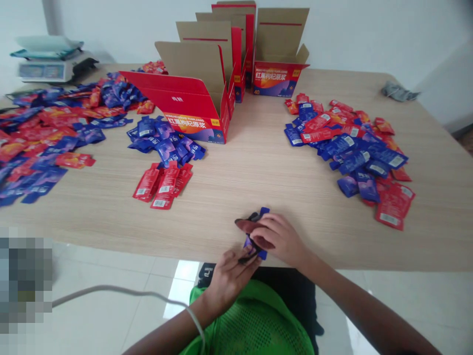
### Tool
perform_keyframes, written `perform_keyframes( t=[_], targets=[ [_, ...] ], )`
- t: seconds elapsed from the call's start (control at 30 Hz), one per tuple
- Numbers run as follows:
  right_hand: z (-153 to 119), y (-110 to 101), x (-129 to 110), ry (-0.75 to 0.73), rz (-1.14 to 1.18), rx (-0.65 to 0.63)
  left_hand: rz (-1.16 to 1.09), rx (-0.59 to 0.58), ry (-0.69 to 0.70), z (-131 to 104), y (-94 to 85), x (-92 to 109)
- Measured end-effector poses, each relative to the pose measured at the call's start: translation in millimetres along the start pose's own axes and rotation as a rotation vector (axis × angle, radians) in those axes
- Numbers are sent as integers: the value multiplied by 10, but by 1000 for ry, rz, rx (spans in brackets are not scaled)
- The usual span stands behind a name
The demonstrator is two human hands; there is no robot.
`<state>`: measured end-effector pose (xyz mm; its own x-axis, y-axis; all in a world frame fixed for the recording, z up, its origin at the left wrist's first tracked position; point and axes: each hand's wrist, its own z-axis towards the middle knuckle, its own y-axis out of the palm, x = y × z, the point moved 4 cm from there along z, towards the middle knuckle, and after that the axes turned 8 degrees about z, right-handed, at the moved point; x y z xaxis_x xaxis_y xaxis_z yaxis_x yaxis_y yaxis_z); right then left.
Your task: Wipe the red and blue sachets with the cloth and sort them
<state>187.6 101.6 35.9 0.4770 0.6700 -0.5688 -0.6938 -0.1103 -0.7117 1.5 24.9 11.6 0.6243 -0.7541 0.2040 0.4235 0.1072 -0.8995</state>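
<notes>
Two hands (pixel 284 240), roughly five boxes (pixel 194 125), one scale (pixel 46 70), uncountable sachets (pixel 167 185)

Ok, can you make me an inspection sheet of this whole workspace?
Surface: pale wood-grain table.
Job's things: blue sachet and unclear dark item at the hands; open red boxes; sachet heap on the right, more sachets left.
Clutter: grey cloth, far right.
Hands: left hand touches the sachet; right hand holds the dark item.
Cables: grey cable crosses the left forearm.
Surroundings: white wall, tiled floor.
</notes>
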Motion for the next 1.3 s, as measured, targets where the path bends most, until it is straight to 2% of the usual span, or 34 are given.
perform_keyframes(
  t=[0.13,0.2,0.27,0.33,0.37,0.4,0.5,0.53,0.6,0.7,0.77,0.83,0.93,1.0,1.03,1.07,1.17,1.23,1.3],
  targets=[
    [247,-214,439,53,-109,46,52,-50,25,0,16,4],
    [351,-364,559,91,-175,111,52,-48,25,2,9,5],
    [378,-510,517,118,-190,255,43,-38,18,0,10,10],
    [316,-573,310,119,-125,393,31,-32,3,-12,35,19],
    [265,-549,164,103,-73,409,21,-25,-7,-21,56,25],
    [210,-484,7,73,-22,370,9,-4,-25,-31,75,28],
    [46,-146,-376,-73,86,48,-41,103,-100,-54,105,21],
    [3,-54,-413,-92,96,-23,-54,118,-112,-55,107,18],
    [-22,33,-320,-74,62,-43,-48,82,-87,-40,101,25],
    [113,-31,67,-23,-42,19,-1,-9,-26,-9,59,37],
    [274,-148,344,10,-123,46,15,-17,-21,1,25,37],
    [426,-301,519,30,-204,89,18,-8,-26,2,14,41],
    [504,-552,465,46,-226,292,16,7,-44,-6,33,50],
    [423,-631,242,52,-142,422,8,5,-52,-16,59,59],
    [358,-613,100,45,-87,429,2,4,-55,-22,72,63],
    [288,-552,-45,27,-32,380,-8,9,-64,-28,83,66],
    [68,-216,-364,-45,57,65,-65,48,-120,-42,102,56],
    [-42,-31,-379,-52,70,-51,-91,61,-135,-41,100,50],
    [-72,45,-258,-41,50,-45,-73,34,-99,-28,90,55]
  ],
)
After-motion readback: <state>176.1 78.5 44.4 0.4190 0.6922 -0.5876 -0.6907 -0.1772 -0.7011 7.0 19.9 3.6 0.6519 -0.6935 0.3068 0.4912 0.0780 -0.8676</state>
